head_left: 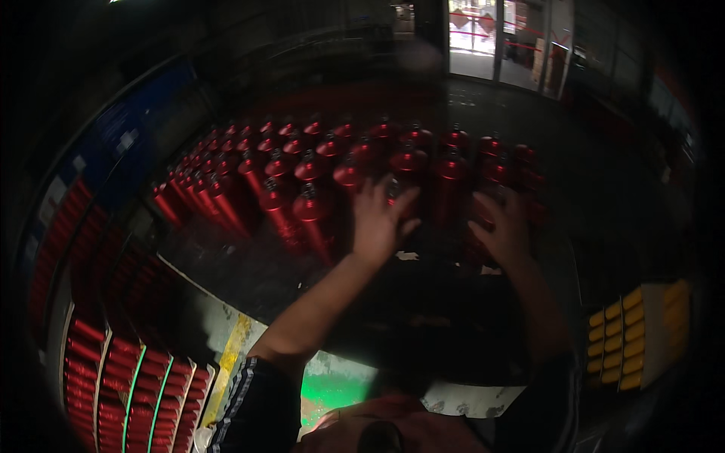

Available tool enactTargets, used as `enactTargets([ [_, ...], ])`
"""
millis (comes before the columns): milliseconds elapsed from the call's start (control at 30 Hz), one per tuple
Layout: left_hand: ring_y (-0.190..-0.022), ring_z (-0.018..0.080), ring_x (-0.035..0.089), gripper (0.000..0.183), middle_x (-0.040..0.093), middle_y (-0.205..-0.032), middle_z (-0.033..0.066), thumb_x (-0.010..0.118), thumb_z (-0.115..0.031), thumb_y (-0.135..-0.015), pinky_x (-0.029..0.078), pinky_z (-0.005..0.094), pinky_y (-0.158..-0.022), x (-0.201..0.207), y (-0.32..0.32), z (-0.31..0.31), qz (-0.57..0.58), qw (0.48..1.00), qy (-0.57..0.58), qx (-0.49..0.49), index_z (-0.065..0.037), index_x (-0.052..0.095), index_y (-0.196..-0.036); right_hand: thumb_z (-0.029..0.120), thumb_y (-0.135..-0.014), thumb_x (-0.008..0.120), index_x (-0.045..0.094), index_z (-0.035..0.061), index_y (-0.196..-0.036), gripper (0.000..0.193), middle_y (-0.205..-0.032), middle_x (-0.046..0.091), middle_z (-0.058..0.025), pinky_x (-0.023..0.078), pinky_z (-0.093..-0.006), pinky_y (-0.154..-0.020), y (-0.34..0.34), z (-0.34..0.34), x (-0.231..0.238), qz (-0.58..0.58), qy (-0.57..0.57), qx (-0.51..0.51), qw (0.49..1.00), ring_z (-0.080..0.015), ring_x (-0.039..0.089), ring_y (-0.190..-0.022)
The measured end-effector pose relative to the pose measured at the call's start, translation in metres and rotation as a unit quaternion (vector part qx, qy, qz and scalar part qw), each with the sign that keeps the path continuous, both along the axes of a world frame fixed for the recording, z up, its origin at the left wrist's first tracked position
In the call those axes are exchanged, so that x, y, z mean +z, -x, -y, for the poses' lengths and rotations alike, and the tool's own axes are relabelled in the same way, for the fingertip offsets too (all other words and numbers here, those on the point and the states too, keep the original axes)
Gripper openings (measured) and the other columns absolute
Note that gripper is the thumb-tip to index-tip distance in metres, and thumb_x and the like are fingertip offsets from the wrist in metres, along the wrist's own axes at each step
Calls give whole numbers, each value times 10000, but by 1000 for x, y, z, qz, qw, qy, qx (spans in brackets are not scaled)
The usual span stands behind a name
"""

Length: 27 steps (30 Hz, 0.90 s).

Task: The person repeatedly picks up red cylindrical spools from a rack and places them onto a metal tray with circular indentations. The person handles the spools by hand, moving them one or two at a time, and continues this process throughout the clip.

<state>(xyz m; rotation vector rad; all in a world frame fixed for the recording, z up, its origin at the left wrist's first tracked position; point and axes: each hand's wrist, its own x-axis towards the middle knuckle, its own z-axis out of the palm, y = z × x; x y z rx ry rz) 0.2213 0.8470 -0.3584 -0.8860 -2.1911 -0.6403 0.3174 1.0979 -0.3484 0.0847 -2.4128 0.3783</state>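
Many shiny red metal bottles [313,208] with tapered shoulders and narrow necks stand close together on a dark table [332,291]. My left hand [379,223] reaches over the front row, fingers spread and thumb apart, beside a red bottle's neck [393,190]. Farther right, my right hand [504,225] is at the front of another red bottle [483,214], its fingers curved and thumb apart. Dim light and blur hide whether either hand presses on a bottle. Both forearms reach in from the lower edge.
Stacked red cylinders [117,385] fill racks at the lower left. Yellow cylinders [619,340] lie stacked at the right. A blue panel [136,128] stands behind the table's left side. A bright doorway [495,41] is at the back.
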Motion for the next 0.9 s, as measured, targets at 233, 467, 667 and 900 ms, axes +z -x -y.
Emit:
enactTargets([
  [233,-1266,353,495,519,505,-1430,75,871,-175,-672,499,444,-984,0,-80,94,42,985,-127,-112,-261,735,-1165,120,-758,769,667,237,-1276,540,-1499,436,-144,404,-475,-1123,-41,20,-10,-104,-60,-63,991,-365,443,-1360],
  [467,-1265,349,533,542,538,-1398,207,928,-146,-636,468,470,-1034,-16,-236,345,76,951,-296,-45,-82,741,-1141,164,-913,628,578,89,-1405,501,-1475,505,-186,363,-477,-1141,-113,88,-39,-97,25,-57,993,-385,471,-1351],
  [667,-1272,310,528,656,557,-1382,179,862,-98,-684,397,439,-1093,-37,-436,552,20,891,-367,267,-30,633,-1295,315,-921,566,496,11,-1442,608,-1443,516,-183,414,-438,-1103,-140,356,-47,7,491,240,837,-307,514,-1305],
  [900,-954,116,620,560,613,-1052,47,609,-24,-894,527,259,-804,-36,-609,733,-110,663,-677,300,-56,495,-1442,371,-953,544,507,102,-1436,554,-1343,584,-100,483,-439,-1024,-179,740,-60,378,681,495,385,-270,561,-1223],
])
